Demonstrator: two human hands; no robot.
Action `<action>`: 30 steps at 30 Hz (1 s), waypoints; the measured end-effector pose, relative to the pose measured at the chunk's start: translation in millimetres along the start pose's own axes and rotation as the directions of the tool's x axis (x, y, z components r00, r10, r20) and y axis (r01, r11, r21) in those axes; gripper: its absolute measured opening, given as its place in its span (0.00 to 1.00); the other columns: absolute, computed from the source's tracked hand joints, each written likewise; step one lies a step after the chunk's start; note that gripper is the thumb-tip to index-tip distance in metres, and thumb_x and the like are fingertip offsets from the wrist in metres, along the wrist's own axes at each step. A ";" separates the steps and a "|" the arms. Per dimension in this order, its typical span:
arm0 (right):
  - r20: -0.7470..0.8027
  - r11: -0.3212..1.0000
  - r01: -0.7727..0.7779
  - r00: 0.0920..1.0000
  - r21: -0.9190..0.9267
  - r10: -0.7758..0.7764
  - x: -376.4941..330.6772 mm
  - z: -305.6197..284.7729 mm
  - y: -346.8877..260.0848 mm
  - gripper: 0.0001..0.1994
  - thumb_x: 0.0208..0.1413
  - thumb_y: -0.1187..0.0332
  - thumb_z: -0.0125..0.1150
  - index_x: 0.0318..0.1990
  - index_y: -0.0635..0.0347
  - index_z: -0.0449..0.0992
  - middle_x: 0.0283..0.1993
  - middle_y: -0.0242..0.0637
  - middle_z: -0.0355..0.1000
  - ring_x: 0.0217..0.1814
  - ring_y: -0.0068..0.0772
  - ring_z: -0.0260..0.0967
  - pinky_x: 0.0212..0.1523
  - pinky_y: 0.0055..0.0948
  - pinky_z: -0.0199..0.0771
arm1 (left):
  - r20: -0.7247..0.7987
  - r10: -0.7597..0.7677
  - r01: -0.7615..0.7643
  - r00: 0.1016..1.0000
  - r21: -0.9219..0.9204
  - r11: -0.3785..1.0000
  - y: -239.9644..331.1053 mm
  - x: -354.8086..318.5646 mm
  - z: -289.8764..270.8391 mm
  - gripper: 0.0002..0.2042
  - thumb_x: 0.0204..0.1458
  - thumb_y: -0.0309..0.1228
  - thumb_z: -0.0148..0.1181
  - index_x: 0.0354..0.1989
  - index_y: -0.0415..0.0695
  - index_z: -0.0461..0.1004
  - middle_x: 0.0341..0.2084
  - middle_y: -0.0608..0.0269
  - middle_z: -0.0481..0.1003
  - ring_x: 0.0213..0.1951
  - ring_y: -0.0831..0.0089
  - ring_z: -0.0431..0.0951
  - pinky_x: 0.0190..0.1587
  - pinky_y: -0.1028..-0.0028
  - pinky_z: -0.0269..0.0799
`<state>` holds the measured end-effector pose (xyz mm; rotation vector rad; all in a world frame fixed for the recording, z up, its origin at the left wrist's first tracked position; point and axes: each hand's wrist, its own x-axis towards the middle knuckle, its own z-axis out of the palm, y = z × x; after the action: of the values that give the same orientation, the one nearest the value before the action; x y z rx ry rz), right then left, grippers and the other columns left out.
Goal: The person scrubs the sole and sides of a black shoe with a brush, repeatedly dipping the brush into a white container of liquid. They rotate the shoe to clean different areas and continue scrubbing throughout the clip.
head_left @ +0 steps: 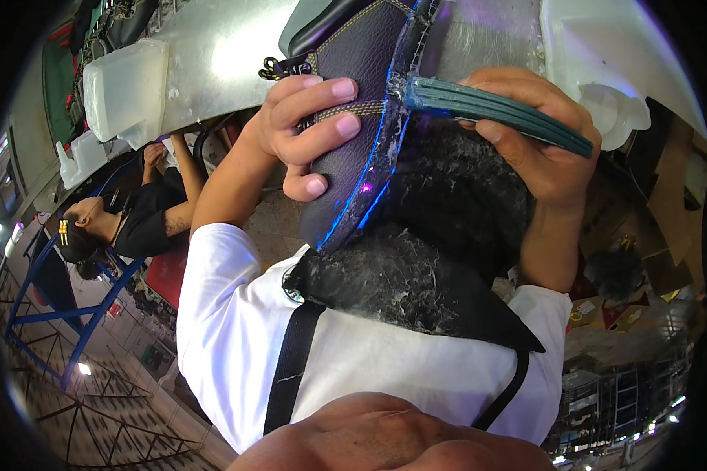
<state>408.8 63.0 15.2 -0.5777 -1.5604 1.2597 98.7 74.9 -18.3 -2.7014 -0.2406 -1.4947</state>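
My left hand (310,129) grips a black leather shoe upper (349,161) by its side, fingers spread over the grain. It has yellow stitching, and a black-and-yellow lace (279,69) hangs by my knuckles. The upper is turned so that its bottom edge faces right; bright blue lines run along that edge. Pinched between the thumb and fingers of my right hand (538,129) is a flat brush with a ridged dark green handle (511,115). Its whitish, crusted tip touches the bottom edge about midway along. The palm side of my left hand is hidden.
Beyond the shoe lies a shiny metal worktop (212,59). Translucent plastic containers stand at the left (126,90) and right (605,55). A smeared black apron (401,282) covers my front. At left, another person (141,212) sits near a blue metal frame (63,314). Cardboard (668,196) stands at right.
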 end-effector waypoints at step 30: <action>-0.125 0.968 0.138 0.978 -0.210 -0.167 -42.6 56.4 -75.3 0.12 0.53 0.72 0.68 0.41 0.70 0.76 0.35 0.52 0.80 0.29 0.40 0.81 0.26 0.26 0.80 | 0.376 -0.110 0.149 0.920 -0.077 0.986 -1.1 57.3 -27.5 0.13 0.61 0.39 0.48 0.51 0.51 0.70 0.53 0.47 0.78 0.53 0.46 0.77 0.54 0.52 0.73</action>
<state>390.4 -22.7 69.9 -0.6473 -1.5901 0.9318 105.3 79.4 44.7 -3.0931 -0.3708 -1.0305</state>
